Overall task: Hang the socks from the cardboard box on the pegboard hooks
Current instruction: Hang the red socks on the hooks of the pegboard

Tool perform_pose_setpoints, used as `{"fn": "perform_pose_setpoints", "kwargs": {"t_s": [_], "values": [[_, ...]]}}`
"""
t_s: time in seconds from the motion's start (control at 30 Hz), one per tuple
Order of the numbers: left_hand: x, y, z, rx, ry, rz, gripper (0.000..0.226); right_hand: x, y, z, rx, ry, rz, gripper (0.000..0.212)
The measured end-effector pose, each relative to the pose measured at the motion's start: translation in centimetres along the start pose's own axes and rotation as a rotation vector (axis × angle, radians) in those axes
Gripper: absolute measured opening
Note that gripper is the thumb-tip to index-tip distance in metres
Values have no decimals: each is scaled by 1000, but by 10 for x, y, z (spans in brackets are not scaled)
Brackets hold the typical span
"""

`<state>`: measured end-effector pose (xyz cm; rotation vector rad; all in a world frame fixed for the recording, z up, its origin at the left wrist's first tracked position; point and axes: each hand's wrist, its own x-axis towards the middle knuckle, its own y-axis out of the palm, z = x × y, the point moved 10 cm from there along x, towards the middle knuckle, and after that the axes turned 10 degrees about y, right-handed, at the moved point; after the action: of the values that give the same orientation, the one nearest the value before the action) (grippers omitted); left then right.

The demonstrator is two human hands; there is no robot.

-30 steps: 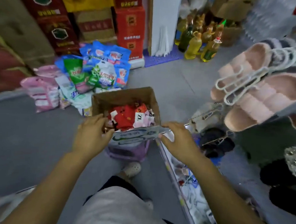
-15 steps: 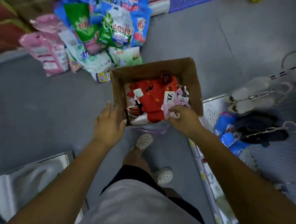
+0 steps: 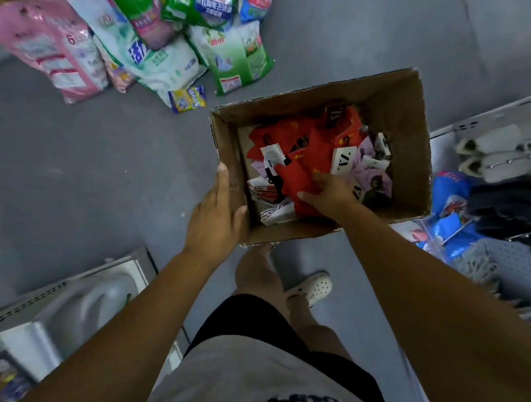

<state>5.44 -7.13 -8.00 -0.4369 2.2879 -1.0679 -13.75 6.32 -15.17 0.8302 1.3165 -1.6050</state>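
An open cardboard box (image 3: 400,109) sits on the grey floor, holding several pairs of red socks (image 3: 301,153) and pale pink socks (image 3: 374,176) with white paper tags. My left hand (image 3: 218,216) grips the box's near left corner, thumb inside the wall. My right hand (image 3: 328,192) reaches down into the box and rests on the red socks, fingers curled onto them; whether it grips a pair is unclear. The pegboard (image 3: 521,266) with hooks shows at the right edge, with slippers hanging on it.
Bags of detergent and pink packs (image 3: 162,39) are piled on the floor beyond the box. A white metal shelf (image 3: 65,306) stands at lower left. My feet in white clogs (image 3: 315,286) are just behind the box. Blue packets (image 3: 452,218) lie under the pegboard.
The view has tilted further down over the box. My right hand moved left from the pink socks onto the red socks. My left hand has closed on the box corner.
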Motion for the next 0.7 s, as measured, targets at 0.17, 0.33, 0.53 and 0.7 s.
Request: {"fn": "perform_pose_setpoints", "kwargs": {"t_s": [0.17,0.33,0.53,0.7], "values": [[3,-5,-1,-49,-24,-23,75,-9,-11,1,230,-1,-20,38],[3,-51,-26,-107,-3,-368,33,-58,-42,9,403,-84,51,19],[22,27,-53,-934,-467,250,55,-89,-47,1,735,-39,170,27],[33,65,-74,-1352,-550,398,106,-92,-30,9,1059,30,253,30]]}}
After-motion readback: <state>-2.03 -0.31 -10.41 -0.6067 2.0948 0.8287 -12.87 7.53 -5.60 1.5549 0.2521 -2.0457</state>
